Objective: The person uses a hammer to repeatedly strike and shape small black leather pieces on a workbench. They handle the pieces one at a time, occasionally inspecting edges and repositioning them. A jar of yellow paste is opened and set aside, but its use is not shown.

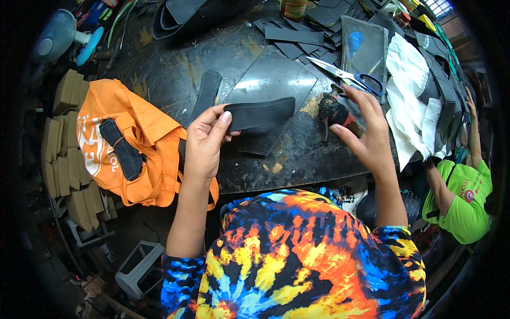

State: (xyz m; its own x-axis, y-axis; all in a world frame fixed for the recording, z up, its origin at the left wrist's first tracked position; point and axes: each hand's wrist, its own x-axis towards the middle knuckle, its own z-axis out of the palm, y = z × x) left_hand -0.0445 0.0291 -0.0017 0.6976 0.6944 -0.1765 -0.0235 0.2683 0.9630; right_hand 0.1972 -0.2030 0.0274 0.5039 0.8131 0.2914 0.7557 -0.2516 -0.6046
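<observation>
Holding black strip (261, 114) near lettered bag (155, 133).

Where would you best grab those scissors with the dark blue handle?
I'd take the scissors by the dark blue handle, coming from the person's near right side. The blades point away toward the upper left, so that end offers sharp tips, while the handle's loop sits at the right end, close to the open right hand.

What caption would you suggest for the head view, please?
Left hand holding a long black strip above a glossy dark table, open right hand near blue-handled metal scissors.
</observation>
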